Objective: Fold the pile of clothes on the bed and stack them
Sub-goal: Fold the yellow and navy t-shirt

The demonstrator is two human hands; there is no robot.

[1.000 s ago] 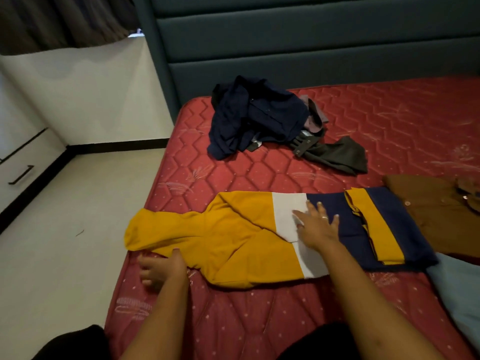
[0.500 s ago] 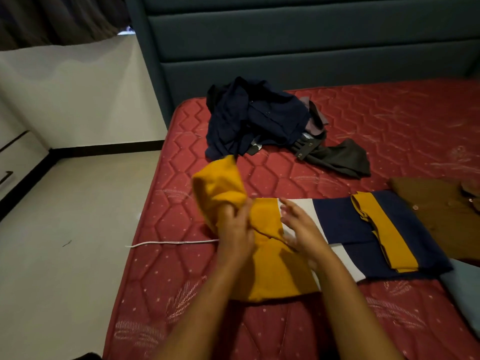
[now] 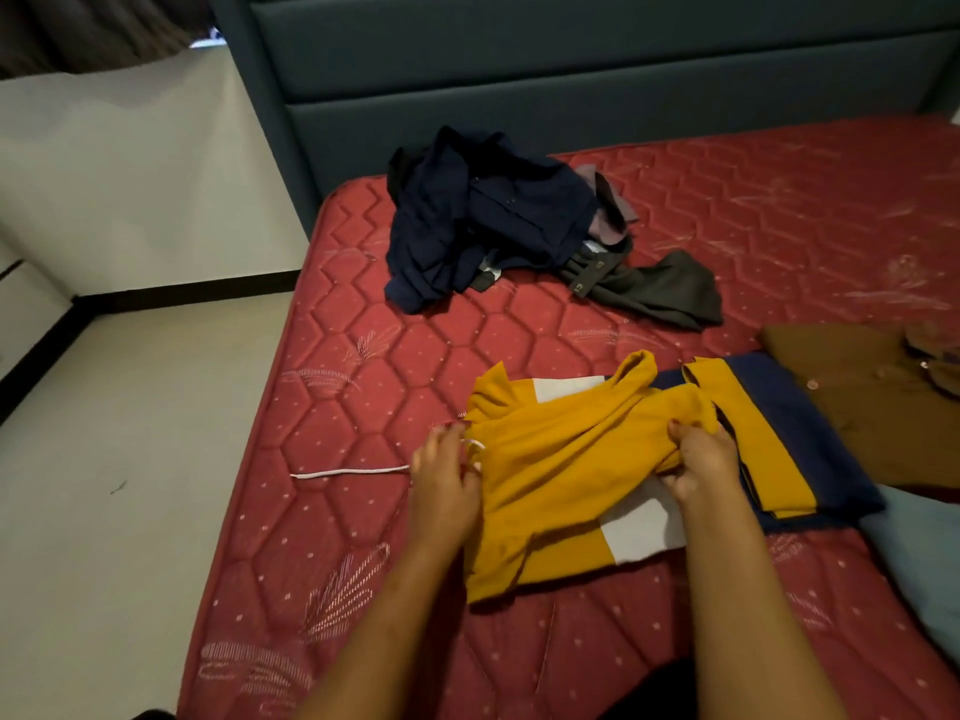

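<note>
**Fittings Around the Pale Floor**

A pale floor (image 3: 130,459) is seen, marked by a small dark fleck (image 3: 118,486). Its far edge is lined by a black skirting (image 3: 182,291), above which a white wall (image 3: 130,174) is raised. A dark curtain (image 3: 93,28) is hung higher still. A white cabinet (image 3: 21,304) is set at the floor's left edge.

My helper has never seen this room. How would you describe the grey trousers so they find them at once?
Below the teal headboard, a heap of unfolded clothes sits on the red mattress. The grey trousers trail from its right side. Unlike the crumpled navy shirt beside them, they lie flat, dark grey, showing a waistband.
</note>
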